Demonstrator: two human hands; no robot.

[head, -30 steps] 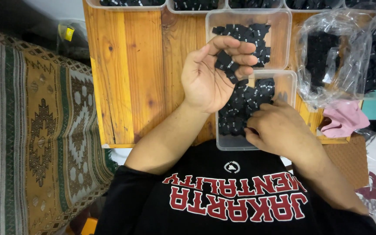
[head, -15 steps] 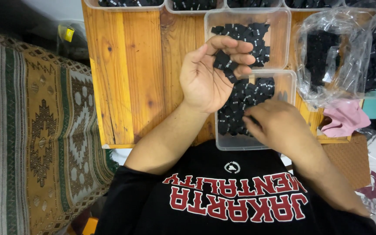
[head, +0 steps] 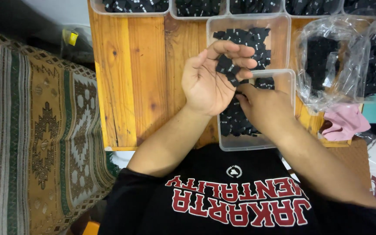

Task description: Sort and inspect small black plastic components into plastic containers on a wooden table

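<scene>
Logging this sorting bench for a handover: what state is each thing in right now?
left hand: palm up, grip shut on small black labels
right hand: in near clear tub, grip hidden
near clear tub: lidless, partly full of labels
far clear tub: lidless, labels inside
clear plastic bag: open, black pieces inside

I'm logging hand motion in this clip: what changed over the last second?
The right hand slid up out of the near clear tub to meet the left hand, which still holds a few black labels in its fingers. Tubs, bag and table stayed put.
</scene>
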